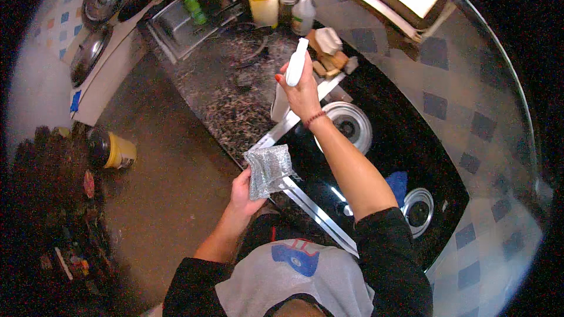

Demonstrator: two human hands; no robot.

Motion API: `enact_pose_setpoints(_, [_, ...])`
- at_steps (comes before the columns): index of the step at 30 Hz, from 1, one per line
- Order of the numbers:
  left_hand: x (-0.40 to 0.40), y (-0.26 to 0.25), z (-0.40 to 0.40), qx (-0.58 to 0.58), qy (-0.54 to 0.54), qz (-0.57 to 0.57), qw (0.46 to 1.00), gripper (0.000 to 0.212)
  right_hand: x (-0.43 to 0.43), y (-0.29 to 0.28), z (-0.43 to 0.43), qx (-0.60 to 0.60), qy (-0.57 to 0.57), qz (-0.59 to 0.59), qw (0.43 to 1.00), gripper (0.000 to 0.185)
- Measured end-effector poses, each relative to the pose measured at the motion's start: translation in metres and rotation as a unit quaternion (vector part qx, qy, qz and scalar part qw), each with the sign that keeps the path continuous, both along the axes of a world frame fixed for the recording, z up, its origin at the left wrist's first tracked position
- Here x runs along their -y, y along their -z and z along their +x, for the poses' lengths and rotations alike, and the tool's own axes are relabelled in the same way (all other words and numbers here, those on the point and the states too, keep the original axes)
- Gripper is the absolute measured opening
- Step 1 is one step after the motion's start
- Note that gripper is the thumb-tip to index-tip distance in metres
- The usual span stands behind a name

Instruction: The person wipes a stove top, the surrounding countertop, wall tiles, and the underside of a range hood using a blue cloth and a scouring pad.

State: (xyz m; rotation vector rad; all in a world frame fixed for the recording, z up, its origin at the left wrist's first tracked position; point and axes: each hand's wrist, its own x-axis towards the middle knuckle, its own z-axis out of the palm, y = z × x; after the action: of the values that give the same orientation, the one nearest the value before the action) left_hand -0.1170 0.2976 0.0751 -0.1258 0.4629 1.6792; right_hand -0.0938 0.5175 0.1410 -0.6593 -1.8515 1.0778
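My left hand holds a silvery mesh scouring cloth by its lower left side, over the front edge of the dark countertop. Farther forward, my right hand is closed around a white spray bottle, its head pointing away from me. Part of the bottle's body shows below the hand, above the speckled granite counter. Under my right forearm lies the black glass cooktop with its metal burner ring. Metal trim strips border the cooktop.
Sponges, a bottle with a red cap and a yellow-lidded tub stand at the back. The sink holds a green bottle. A blue cloth lies by a smaller burner. Pot lids are at the upper left.
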Motion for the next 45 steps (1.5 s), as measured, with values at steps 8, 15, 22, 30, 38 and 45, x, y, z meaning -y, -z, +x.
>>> enact_pose_setpoints(8, [0.0,0.003,-0.041,0.055,-0.016,0.069,0.996,0.04,-0.011,0.027,-0.08,0.036,0.046,-0.013,0.998,0.078])
enact_pose_setpoints(15, [-0.018,-0.037,-0.032,0.001,0.055,0.028,0.998,0.039,0.022,0.02,-0.024,0.037,0.043,0.009,0.998,0.085])
enact_pose_setpoints(22, [-0.05,-0.054,0.04,-0.03,0.227,0.05,0.972,0.035,0.093,0.008,0.201,-0.045,0.271,-0.062,0.959,0.03])
enact_pose_setpoints(30, [-0.061,-0.079,0.218,-0.024,0.445,0.038,0.894,0.036,0.283,0.072,0.472,0.198,0.674,-0.015,0.711,0.022])
enact_pose_setpoints(38, [-0.03,-0.084,0.416,-0.067,0.558,0.02,0.827,0.032,0.378,0.128,0.586,0.468,0.573,-0.097,0.665,0.038])
enact_pose_setpoints(45, [-0.007,-0.125,0.552,-0.264,0.372,0.25,0.854,0.028,0.389,0.147,0.589,0.437,0.564,-0.121,0.69,0.043])
